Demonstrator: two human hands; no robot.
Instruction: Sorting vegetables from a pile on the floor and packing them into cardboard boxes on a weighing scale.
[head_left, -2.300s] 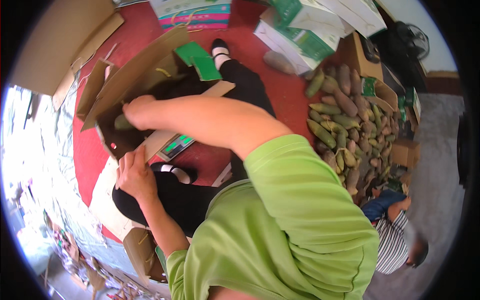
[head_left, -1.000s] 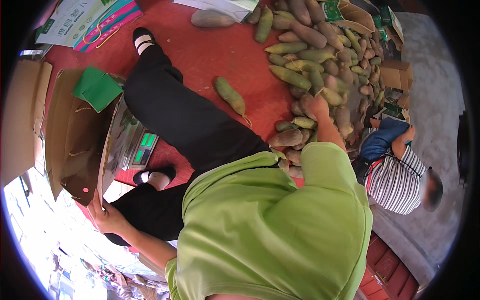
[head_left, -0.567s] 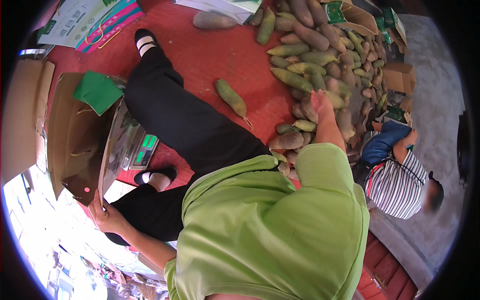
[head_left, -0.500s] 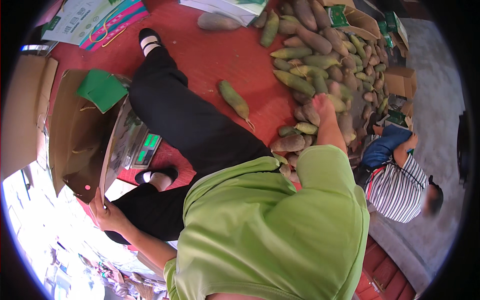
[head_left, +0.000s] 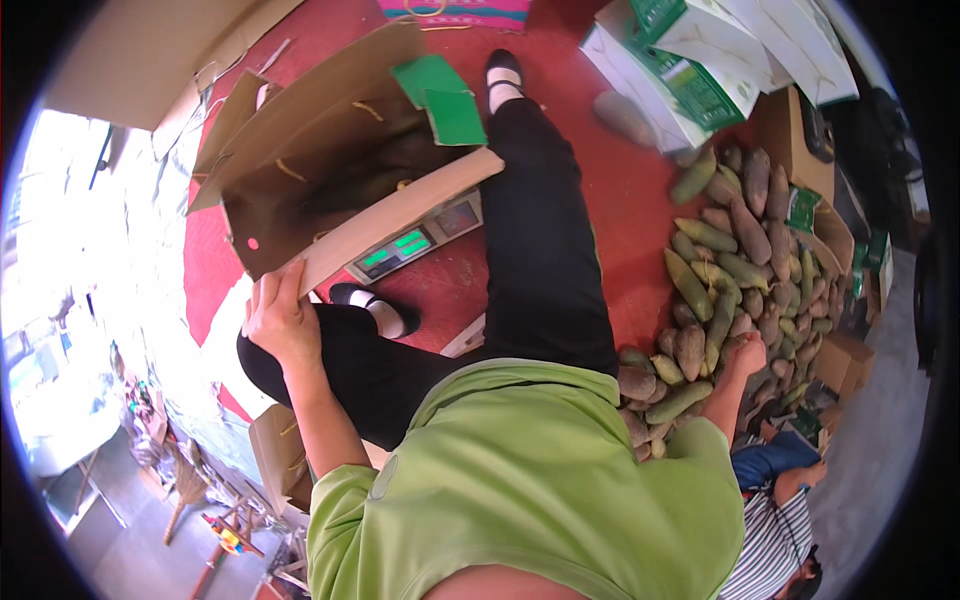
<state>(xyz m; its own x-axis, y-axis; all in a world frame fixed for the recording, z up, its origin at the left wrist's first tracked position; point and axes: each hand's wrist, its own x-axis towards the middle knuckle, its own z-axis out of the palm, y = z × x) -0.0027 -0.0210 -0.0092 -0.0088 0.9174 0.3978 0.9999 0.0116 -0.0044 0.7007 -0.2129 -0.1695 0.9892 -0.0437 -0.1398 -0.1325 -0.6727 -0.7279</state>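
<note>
My left hand (head_left: pixel 283 318) is closed around the near corner of an open cardboard box (head_left: pixel 400 205), thumb and fingers on the edge. The box rests on a digital scale (head_left: pixel 410 247) with a lit green display, and a green flap stands at its far end. Inside the box it is dark, and its contents are hard to make out. Over on the right, my right hand (head_left: pixel 745 355) has its fingers curled at the heap of radishes (head_left: pixel 690 285), long green ones mixed with brownish-red ones. Whatever it grips is hidden.
White-and-green cartons (head_left: pixel 690 75) stand beyond the heap, with a greyish radish (head_left: pixel 622 115) beside them. Another person in a striped shirt (head_left: pixel 775 535) is at lower right. A large cardboard sheet (head_left: pixel 150 60) rises far left; a straw broom (head_left: pixel 185 485) is lower left.
The view has swung left, so box and heap appear shifted right. The lone green radish on the red floor no longer shows there. My left hand still holds the box edge; the right remains at the heap.
</note>
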